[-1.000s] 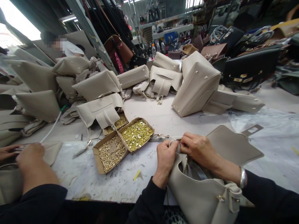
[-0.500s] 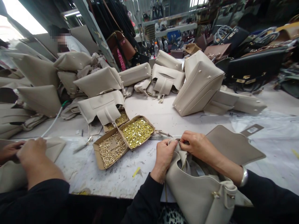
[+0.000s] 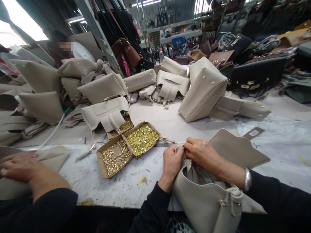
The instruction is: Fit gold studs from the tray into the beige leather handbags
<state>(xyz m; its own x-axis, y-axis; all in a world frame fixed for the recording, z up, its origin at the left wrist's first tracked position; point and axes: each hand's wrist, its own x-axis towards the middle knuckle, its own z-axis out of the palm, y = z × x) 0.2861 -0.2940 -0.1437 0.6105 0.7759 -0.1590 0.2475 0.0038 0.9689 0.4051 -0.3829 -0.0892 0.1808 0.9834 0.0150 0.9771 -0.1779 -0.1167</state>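
Beige bag [image 3: 201,194] sags just below the fingers of the left hand [image 3: 171,163] and right hand [image 3: 204,153], both pinched tight on its rim, a side fitting [image 3: 222,203] apparently mounted, the flap [image 3: 239,149] beyond the right fingers open and seemingly unfastened.

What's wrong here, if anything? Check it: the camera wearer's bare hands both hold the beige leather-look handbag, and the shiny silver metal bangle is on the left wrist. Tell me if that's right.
Only the wrist is wrong: the head view shows the shiny silver metal bangle on the right wrist. The bare left hand and bare right hand do both hold the beige leather-look handbag.
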